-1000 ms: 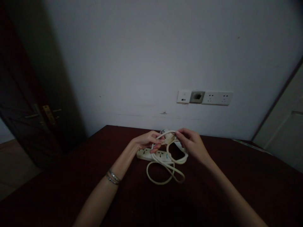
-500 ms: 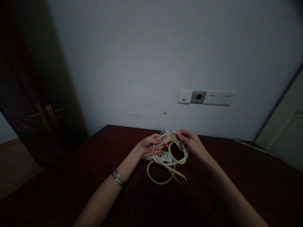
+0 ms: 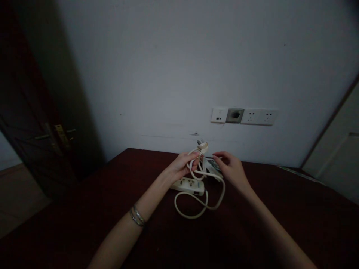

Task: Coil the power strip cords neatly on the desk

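My left hand is closed round looped white cord just below its plug. The plug points up, its metal prongs toward the wall. Beneath this hand, a white power strip lies on the dark red table. The cord leaves the strip's right end and curls in front of it. To the right, my right hand has thumb and forefinger pinched close together beside the cord loops; whether anything is between them is too small to tell. Behind the loops is a pale object, partly hidden.
The table's back edge meets a pale wall. A row of wall sockets and a grey-framed plate is above the table at the right. A dark door with a handle stands at the left.
The plug has turned upward and risen in my left hand. My right hand has moved slightly right, away from the plug and coil. The cord loops hang differently, uncovering more of the power strip.
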Demonstrator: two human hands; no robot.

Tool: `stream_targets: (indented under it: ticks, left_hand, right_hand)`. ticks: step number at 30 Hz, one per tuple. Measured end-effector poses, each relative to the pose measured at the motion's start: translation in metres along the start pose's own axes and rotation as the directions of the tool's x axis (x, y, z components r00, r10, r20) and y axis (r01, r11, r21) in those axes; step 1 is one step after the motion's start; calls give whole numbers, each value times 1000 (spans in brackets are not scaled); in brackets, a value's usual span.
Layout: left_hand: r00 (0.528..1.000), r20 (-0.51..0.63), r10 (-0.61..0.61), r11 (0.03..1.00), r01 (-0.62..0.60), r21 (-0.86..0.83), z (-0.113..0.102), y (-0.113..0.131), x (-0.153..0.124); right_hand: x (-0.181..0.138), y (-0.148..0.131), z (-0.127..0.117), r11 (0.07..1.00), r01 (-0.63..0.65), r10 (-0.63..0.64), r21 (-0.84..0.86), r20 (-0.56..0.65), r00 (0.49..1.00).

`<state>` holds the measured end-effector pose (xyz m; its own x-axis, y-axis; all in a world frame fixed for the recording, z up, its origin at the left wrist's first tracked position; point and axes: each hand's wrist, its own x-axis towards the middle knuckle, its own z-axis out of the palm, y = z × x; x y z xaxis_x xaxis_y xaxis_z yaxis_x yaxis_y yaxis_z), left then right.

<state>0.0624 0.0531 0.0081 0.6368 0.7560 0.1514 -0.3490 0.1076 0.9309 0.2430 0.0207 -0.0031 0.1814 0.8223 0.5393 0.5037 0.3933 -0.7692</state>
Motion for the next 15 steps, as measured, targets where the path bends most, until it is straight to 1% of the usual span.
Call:
stream_targets:
  ticks: [1,4,6,8,11,13,15]
  left_hand:
    - [999,-34,12,1000,-11,6,-1,0,1]
    - [995,-98,-3,1000,1,-25,-3,-1,4]
    - [993,-113,-29,998,22,-61,-1,-4,4]
    - [993,-114,-40,998,33,-58,3,-7,3]
    - [994,-103,-25,997,32,65,10,-11,1]
    - [996,-87,-24,987,38,158,14,-13,-1]
    - [996,-75,-40,976,55,212,16,-13,-2]
  right_hand:
    - [-1,-5,0,1000,-13,13,17,35,999]
    - [-7,-22,2,989,-87,58,119,230,972]
    - [-11,-31,4,984,-101,54,146,294,954]
    - [-14,-35,6,987,-88,45,134,296,954]
    - [-16,-34,7,999,-42,38,13,232,972]
    - [-17,-32,7,995,32,-13,-95,195,981]
    - [-18,-32,6,980,118,-84,-163,200,976]
